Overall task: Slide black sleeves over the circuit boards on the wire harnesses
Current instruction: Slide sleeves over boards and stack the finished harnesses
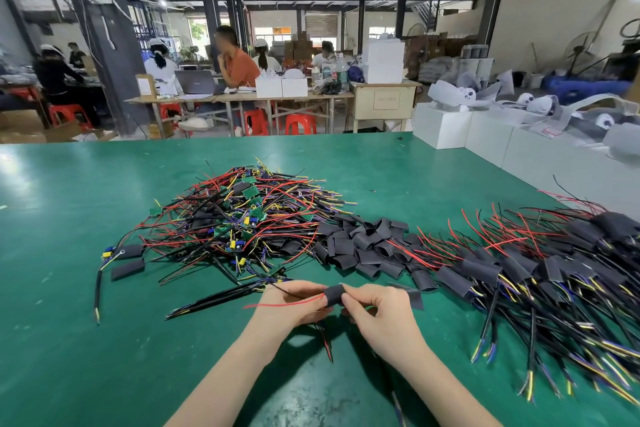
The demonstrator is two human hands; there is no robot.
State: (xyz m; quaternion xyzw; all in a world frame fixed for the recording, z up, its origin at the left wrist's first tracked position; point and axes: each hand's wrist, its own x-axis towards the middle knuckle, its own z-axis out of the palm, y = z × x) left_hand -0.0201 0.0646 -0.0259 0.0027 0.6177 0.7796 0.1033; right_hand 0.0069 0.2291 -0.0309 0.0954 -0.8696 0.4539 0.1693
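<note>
Green matting covers the worktop (104, 340), set in an open workshop with dark steel roof framing; other persons sit at benches beyond the far edge, and white boxes (446, 125) line the far right corner.

Work in hand: near the middle of the near edge, both hands hold one harness just above the mat. The left hand (294, 303) has its fingers curled around the wires, a red lead (284, 304) trailing out to the left. The right hand (375, 305) pinches a black sleeve (334, 295) between thumb and forefinger. The sleeve sits around the wires between the two hands. Whether the board is already inside it cannot be told.

Progress, as judged from how stock lies:
- Right side of the worktop: a long pile of sleeved harnesses (519, 270), boards covered in black. This appears to be finished work and is substantial.
- Centre: a loose heap of empty sleeves (360, 243), still plentiful.
- Left of centre: a tangled mound of bare harnesses (239, 218), green boards exposed. Roughly as bulky as the finished pile, so the job looks near its midpoint.
- Towards the left edge: one harness with a sleeve (129, 251) apparently fitted, and a spare sleeve (127, 269) just beside it.

Markings: a label on the cabinet (386, 100) past the far edge carries characters too small to read. No brand is legible on boards, sleeves or boxes.
</note>
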